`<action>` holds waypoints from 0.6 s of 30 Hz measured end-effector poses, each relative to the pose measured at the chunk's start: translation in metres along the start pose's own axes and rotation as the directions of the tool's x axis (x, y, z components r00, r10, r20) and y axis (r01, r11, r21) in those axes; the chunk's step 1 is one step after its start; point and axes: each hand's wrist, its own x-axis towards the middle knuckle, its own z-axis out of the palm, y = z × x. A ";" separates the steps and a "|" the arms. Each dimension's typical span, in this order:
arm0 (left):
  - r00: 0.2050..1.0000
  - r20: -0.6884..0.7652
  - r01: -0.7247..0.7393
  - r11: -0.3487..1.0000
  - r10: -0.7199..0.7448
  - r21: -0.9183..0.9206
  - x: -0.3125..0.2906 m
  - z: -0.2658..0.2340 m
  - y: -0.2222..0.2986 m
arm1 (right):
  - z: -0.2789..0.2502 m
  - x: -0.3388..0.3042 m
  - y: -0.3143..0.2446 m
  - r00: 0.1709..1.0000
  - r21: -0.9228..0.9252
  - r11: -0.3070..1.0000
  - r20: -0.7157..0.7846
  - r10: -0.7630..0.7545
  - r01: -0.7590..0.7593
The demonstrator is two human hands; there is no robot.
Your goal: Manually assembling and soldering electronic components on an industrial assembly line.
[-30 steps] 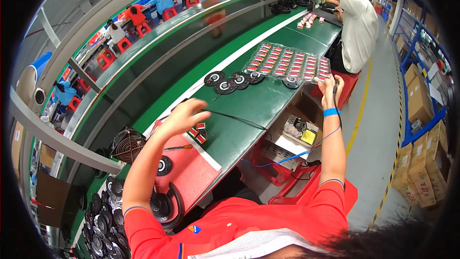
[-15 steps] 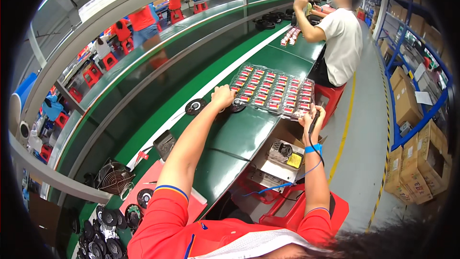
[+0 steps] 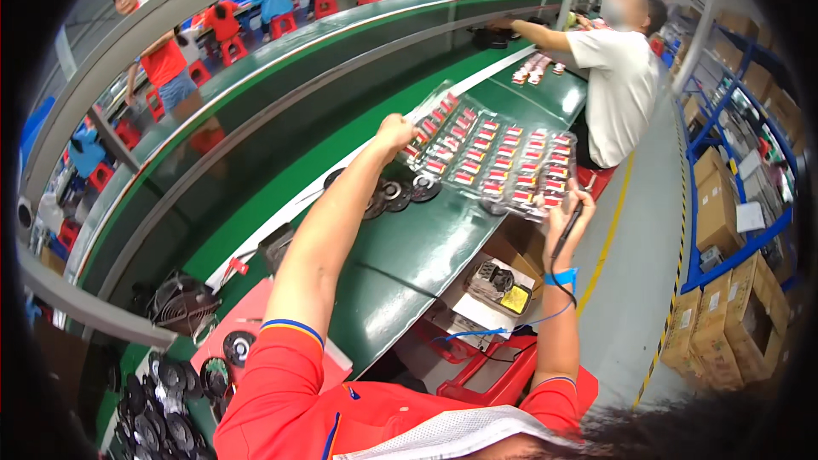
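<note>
Between my hands, a clear plastic tray [image 3: 477, 150] is held up over the green bench, its left end bent upward. Rows of small red-and-white parts fill its pockets. My left hand [image 3: 395, 135] is closed on the tray's left edge. At the near right corner, my right hand [image 3: 569, 217] grips the tray and also holds a black pen-shaped tool [image 3: 566, 234] with a cord, its working end not clear. A blue band [image 3: 560, 278] with a blue wire circles my right wrist. Black round parts [image 3: 395, 194] lie on the bench below the tray, partly behind my left forearm.
A green workbench [image 3: 409, 243] runs ahead beside a green conveyor. A pink mat [image 3: 335, 368], a fan [image 3: 181, 300] and piled black round parts [image 3: 153, 409] are at the near left. A co-worker [image 3: 622, 85] sits at the far right. Cartons [image 3: 724, 315] stand beside a blue rack.
The tray has risen and its left end now bends upward, both hands moving with it. More black round parts show beneath. The co-worker's raised arm has come down and reaches across the bench.
</note>
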 end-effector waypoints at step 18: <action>0.917 0.252 0.395 0.614 -0.309 -0.683 -0.495 -0.165 0.080 | -0.018 -0.041 -0.195 0.889 0.239 0.947 0.449 0.087 -0.214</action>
